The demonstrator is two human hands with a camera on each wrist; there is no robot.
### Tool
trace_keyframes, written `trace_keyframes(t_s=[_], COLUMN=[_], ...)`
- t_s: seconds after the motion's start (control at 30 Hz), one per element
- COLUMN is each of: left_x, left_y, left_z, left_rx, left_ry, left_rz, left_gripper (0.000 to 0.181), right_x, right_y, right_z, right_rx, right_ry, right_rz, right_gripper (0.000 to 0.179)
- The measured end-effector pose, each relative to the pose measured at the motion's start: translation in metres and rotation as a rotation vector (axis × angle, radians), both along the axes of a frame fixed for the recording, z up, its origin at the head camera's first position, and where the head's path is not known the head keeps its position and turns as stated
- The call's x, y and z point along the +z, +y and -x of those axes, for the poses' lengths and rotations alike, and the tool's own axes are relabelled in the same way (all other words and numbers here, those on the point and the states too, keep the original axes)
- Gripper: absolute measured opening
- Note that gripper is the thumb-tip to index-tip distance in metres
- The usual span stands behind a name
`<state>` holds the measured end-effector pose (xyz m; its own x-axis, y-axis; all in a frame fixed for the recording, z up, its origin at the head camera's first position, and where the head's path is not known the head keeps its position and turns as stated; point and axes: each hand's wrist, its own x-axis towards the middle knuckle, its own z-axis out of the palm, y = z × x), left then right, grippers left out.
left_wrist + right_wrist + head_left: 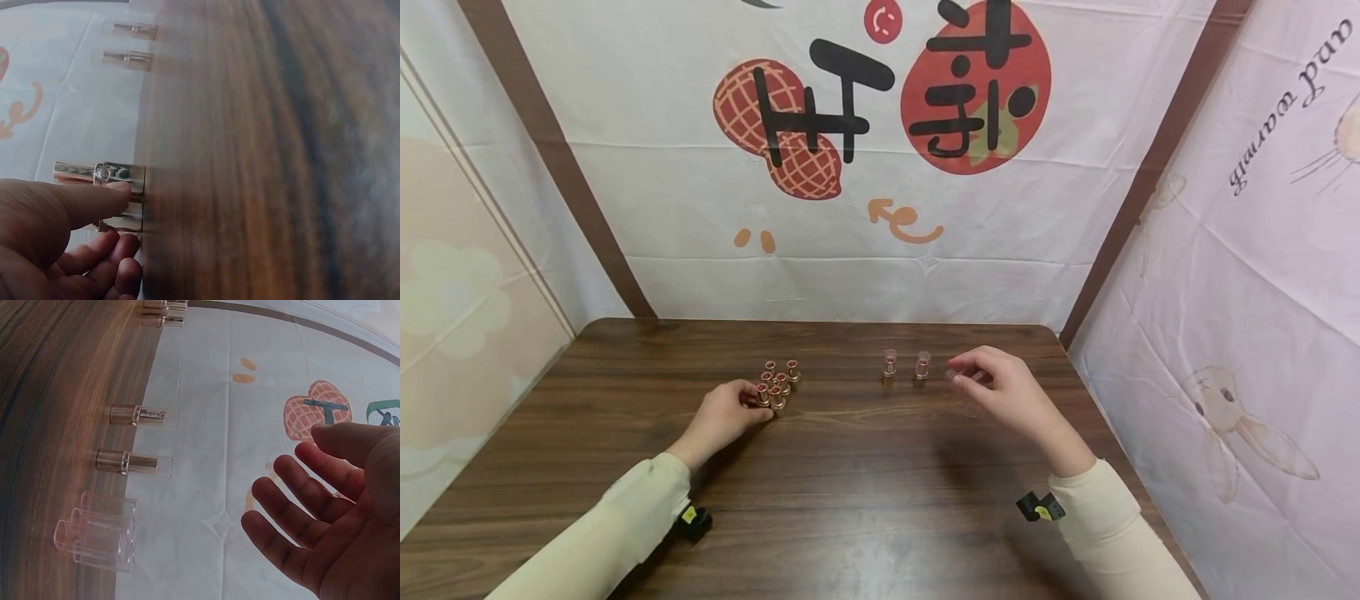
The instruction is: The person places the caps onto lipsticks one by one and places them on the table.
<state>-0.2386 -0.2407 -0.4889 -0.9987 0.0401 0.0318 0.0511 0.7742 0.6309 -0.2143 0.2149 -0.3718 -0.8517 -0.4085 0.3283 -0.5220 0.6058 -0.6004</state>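
Observation:
At the left of the table, several gold lipstick tubes (777, 400) without caps stand in a close group, red showing at their tops. My left hand (724, 417) pinches one tube at the group's near left side; in the left wrist view the thumb lies across a shiny gold tube (122, 172) and partly hides it. My right hand (1003, 387) is raised with loosely bent fingers, holding nothing. Several clear caps (103, 534) stand beside it, faint in the head view. Left of that hand, two lipsticks (890, 367) (922, 368) stand upright with clear caps on.
The dark wood table (865, 500) ends at a white printed cloth (865, 287) hanging behind it. Another printed cloth (1225, 333) hangs along the right side. A small black camera is strapped at each wrist.

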Motion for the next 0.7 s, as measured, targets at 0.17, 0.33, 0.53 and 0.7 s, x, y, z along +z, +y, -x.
trace_keyframes(t_s=[0.17, 0.33, 0.53, 0.7], left_x=[0.0005, 0.0015, 0.0014, 0.0004], left_y=[0.0008, 0.0006, 0.0006, 0.0011], left_z=[0.0007, 0.0021, 0.0026, 0.0013], left_rx=[-0.001, -0.002, -0.003, -0.001], left_ry=[-0.001, 0.001, -0.012, -0.020], left_rz=[0.011, 0.018, 0.020, 0.018], left_gripper=[0.038, 0.036, 0.034, 0.032], right_x=[-0.0009, 0.0002, 0.0007, -0.0016], right_y=[0.0015, 0.0026, 0.0033, 0.0038], right_z=[0.0022, 0.0049, 0.0070, 0.0097], right_rx=[-0.016, -0.022, -0.041, -0.060], right_ry=[-0.013, -0.001, -0.012, -0.021], right_rz=[-0.010, -0.012, -0.020, -0.032], right_gripper=[0.020, 0.021, 0.021, 0.021])
